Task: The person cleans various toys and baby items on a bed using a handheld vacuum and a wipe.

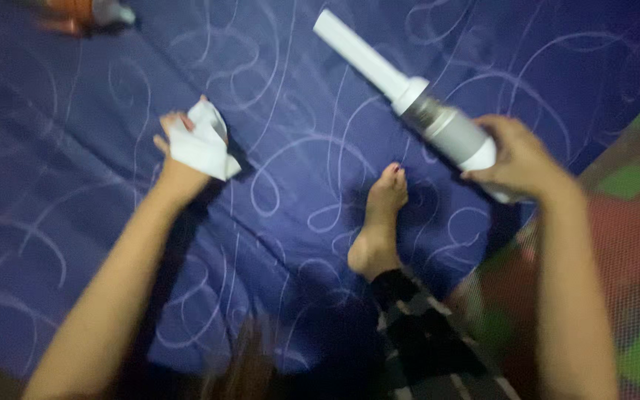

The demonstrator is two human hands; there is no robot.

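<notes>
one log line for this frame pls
left hand: holds white tissue | right hand: grips handheld vacuum | surface: blue sheet

Whole view's smeared with motion blur. Far left, an orange and white object [83, 11] gets cut by the top edge, too blurred to identify. Your right hand [516, 159] covers the near end of the white handheld vacuum [416, 104]. Your left hand [183, 159] is mostly hidden behind the crumpled white tissue [203, 144]. Both elbows run off the near edge.
</notes>
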